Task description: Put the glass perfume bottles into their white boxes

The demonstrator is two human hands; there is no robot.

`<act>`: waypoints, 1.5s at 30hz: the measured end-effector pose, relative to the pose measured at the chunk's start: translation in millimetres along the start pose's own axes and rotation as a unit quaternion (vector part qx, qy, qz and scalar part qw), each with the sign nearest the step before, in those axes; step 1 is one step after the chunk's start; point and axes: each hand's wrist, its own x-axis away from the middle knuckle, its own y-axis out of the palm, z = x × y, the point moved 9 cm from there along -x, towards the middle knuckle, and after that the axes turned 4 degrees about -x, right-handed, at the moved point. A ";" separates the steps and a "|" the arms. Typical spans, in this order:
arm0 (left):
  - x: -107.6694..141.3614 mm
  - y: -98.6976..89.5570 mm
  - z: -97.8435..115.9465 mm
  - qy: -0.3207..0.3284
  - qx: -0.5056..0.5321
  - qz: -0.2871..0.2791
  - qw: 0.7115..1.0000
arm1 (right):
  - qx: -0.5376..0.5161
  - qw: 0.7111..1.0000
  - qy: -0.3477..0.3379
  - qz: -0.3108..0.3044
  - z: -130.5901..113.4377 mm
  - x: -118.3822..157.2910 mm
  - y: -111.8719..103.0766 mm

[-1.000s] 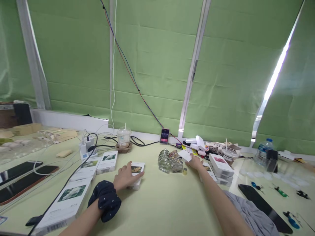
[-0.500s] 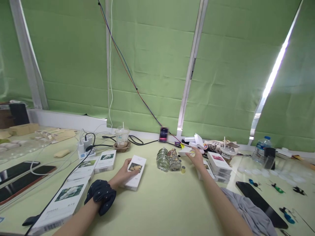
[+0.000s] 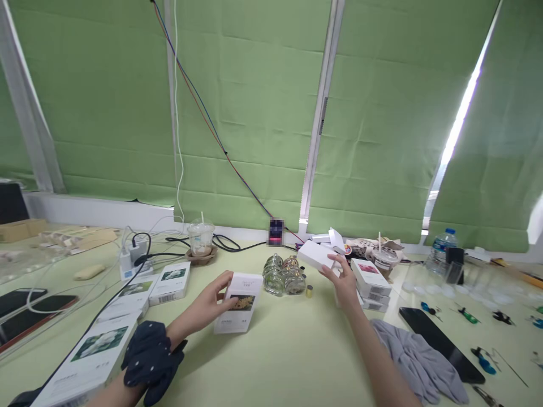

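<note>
My left hand [image 3: 207, 305] grips a white box [image 3: 241, 302] with a yellow-flower picture by its left edge, tilted up over the table. A dark dotted scrunchie [image 3: 153, 359] circles the left wrist. In my right hand [image 3: 343, 280] is a plain white box [image 3: 316, 255], held raised between thumb and fingers. Between the two hands stand several round glass bottles [image 3: 274, 281], with a small gold cap [image 3: 309, 291] at their right.
White boxes with flower pictures [image 3: 102, 345] lie at left beside a power strip [image 3: 129, 265]. More boxes [image 3: 368, 277] are stacked at right, near a grey cloth [image 3: 418, 362] and a black phone [image 3: 441, 343]. Plastic cups [image 3: 201, 237] stand behind.
The left box has been tipped more upright, its picture facing me. My right hand has lifted a white box from the back of the table. The view has shifted slightly right.
</note>
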 end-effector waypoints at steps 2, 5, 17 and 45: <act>2.5 5.6 18.6 0.043 -0.048 -0.009 0.998 | -0.028 0.999 0.035 -0.025 5.7 7.4 13.5; 6.0 19.5 38.6 0.103 -0.134 -0.027 0.985 | -0.047 0.995 0.070 -0.051 14.2 16.0 28.2; 4.6 51.3 59.5 0.155 -0.153 -0.063 0.974 | -0.024 0.978 -0.069 -0.193 -50.5 50.6 63.2; 5.5 33.7 38.9 0.056 -0.018 -0.075 0.995 | 0.127 0.882 -0.257 -0.373 -89.1 96.9 95.0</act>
